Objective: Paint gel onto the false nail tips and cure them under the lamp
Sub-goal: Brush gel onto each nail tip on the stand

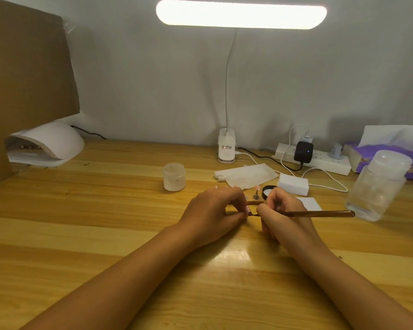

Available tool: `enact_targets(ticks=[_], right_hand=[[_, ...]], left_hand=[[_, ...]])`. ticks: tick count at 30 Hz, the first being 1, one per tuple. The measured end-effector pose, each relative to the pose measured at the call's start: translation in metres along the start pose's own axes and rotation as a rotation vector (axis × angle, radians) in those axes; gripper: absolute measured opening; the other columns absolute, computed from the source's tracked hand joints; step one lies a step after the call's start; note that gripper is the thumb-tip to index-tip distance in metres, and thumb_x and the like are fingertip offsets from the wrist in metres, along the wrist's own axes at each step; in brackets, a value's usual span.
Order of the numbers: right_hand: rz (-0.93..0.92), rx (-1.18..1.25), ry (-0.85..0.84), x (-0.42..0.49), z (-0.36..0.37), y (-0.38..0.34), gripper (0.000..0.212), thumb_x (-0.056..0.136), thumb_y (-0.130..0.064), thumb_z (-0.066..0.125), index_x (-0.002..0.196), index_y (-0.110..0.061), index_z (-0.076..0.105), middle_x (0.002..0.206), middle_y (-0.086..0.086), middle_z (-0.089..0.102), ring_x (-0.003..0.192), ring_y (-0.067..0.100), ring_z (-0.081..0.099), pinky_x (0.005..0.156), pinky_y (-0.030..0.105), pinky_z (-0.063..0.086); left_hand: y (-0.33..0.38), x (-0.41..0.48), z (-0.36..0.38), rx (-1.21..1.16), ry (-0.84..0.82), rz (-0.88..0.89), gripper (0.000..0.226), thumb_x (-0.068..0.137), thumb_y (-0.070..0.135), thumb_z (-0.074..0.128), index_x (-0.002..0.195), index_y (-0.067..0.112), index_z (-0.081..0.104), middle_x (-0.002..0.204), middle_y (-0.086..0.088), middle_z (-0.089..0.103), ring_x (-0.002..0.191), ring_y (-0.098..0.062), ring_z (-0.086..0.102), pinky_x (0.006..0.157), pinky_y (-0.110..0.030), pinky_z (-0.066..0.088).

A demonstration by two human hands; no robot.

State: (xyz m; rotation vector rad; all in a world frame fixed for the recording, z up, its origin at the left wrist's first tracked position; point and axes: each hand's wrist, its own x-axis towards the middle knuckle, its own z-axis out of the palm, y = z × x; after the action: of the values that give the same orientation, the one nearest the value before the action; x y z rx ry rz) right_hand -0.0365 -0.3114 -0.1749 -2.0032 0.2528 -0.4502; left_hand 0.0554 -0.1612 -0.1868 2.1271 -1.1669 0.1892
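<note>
**Left hand** [214,210]: rests on the table, fingers curled, thumb and fingertips pinching a small pink nail tip [247,209]. How the tip is mounted cannot be told.

**Right hand** [280,214]: fingers curled round a brush [320,213] with a brown handle that runs out to the right. The bristle end meets the nail tip. The two hands lie close together, nearly touching at the fingertips.

**Just behind the hands:**
- a thin brown stick [256,202], lying flat
- a second pink tip on a small metal stand [256,196]
- an open black pot [269,190] with white contents
- a flat white pad [310,203], partly under the right hand

**Further back:**
- a frosted jar [174,176], upright, to the left
- crumpled white paper [246,177]
- a white block [293,184]

**Back edge of the wooden table** [105,222]:
- the clip base of a desk lamp [227,148], its neck rising to a lit bar overhead
- a white power strip [324,163] carrying a black adapter [303,152] and white cables

**Far right:**
- a clear capped bottle [377,186]
- a purple tissue pack [391,156] behind it

**Far left:**
- a white domed curing lamp [50,141], well apart from the hands, opening facing left
- brown cardboard [26,75] standing above and beside it
</note>
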Motion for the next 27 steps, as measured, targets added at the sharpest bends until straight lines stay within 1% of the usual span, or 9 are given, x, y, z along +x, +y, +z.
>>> enact_targets(ticks=[2,4,7,9,11,14,17,21,27], right_hand=[[0.009,0.053,0.038,0.0003,-0.0009,0.0005,0.014,0.090,-0.013,0.059,0.084,-0.001,0.054,0.056,0.004,0.059,0.043,0.001,0.051,0.045,0.020,0.042],[0.028,0.109,0.075,0.0011,-0.0020,0.0010,0.022,0.093,-0.028,0.059,0.084,-0.008,0.055,0.051,-0.002,0.058,0.042,0.000,0.048,0.048,0.023,0.039],[0.014,0.133,0.092,0.0004,-0.0026,-0.0004,0.029,0.091,-0.044,0.056,0.088,-0.016,0.055,0.049,-0.004,0.056,0.040,-0.001,0.045,0.041,0.015,0.037],[-0.010,0.165,0.070,-0.0019,-0.0028,-0.0021,0.025,0.089,-0.044,0.059,0.093,-0.019,0.058,0.058,-0.002,0.065,0.045,0.002,0.049,0.042,0.015,0.039],[-0.032,0.203,0.052,-0.0037,-0.0031,-0.0034,0.022,0.087,-0.041,0.062,0.094,-0.020,0.062,0.067,0.000,0.069,0.048,0.003,0.053,0.044,0.015,0.042],[-0.017,0.234,0.072,-0.0047,-0.0033,-0.0048,0.023,0.090,-0.040,0.058,0.090,-0.018,0.066,0.065,-0.001,0.067,0.047,0.004,0.051,0.043,0.017,0.040],[0.020,0.176,0.082,-0.0031,-0.0038,-0.0040,0.014,0.093,-0.032,0.059,0.095,-0.019,0.059,0.064,0.000,0.068,0.046,0.006,0.049,0.047,0.026,0.040],[0.010,0.129,0.045,-0.0029,-0.0034,-0.0031,0.015,0.093,-0.024,0.060,0.093,-0.010,0.055,0.065,0.003,0.070,0.048,0.009,0.049,0.051,0.030,0.041],[0.016,0.100,0.018,-0.0019,-0.0020,-0.0027,0.023,0.092,-0.030,0.061,0.092,-0.008,0.054,0.068,0.004,0.072,0.046,0.006,0.049,0.051,0.028,0.039]], left_hand=[[0.0006,-0.0003,-0.0001,0.000,-0.005,-0.006,0.007,0.089,0.029,0.069,0.091,0.032,0.064,0.095,0.017,0.068,0.093,-0.002,0.060,0.072,-0.029,0.051],[-0.0001,-0.0002,0.0004,0.000,-0.008,-0.008,0.005,0.089,0.029,0.069,0.092,0.030,0.065,0.095,0.017,0.067,0.094,-0.002,0.060,0.073,-0.029,0.051],[-0.0014,-0.0002,0.0004,-0.029,0.018,-0.005,0.005,0.089,0.028,0.070,0.093,0.028,0.067,0.094,0.017,0.069,0.094,0.000,0.062,0.072,-0.022,0.046],[-0.0014,-0.0002,-0.0005,-0.043,0.042,-0.007,0.005,0.089,0.026,0.071,0.093,0.028,0.069,0.095,0.015,0.069,0.093,-0.001,0.063,0.067,-0.015,0.041],[-0.0009,-0.0009,-0.0009,-0.034,0.044,-0.009,0.007,0.088,0.026,0.071,0.093,0.030,0.069,0.095,0.015,0.069,0.092,-0.002,0.063,0.065,-0.016,0.043],[-0.0004,-0.0017,-0.0013,-0.022,0.031,-0.017,0.007,0.088,0.026,0.072,0.094,0.030,0.071,0.095,0.015,0.068,0.091,-0.002,0.062,0.068,-0.023,0.049],[0.0006,-0.0017,-0.0024,-0.005,0.013,-0.024,0.007,0.088,0.027,0.071,0.095,0.028,0.072,0.096,0.014,0.069,0.090,-0.003,0.061,0.072,-0.030,0.053],[0.0019,-0.0014,-0.0027,-0.001,0.011,-0.026,0.006,0.089,0.027,0.071,0.095,0.027,0.072,0.096,0.014,0.068,0.089,-0.003,0.060,0.072,-0.026,0.051],[0.0016,-0.0012,-0.0023,-0.006,0.010,-0.018,0.005,0.088,0.025,0.071,0.090,0.030,0.069,0.093,0.016,0.066,0.081,0.000,0.056,0.069,-0.025,0.048]])
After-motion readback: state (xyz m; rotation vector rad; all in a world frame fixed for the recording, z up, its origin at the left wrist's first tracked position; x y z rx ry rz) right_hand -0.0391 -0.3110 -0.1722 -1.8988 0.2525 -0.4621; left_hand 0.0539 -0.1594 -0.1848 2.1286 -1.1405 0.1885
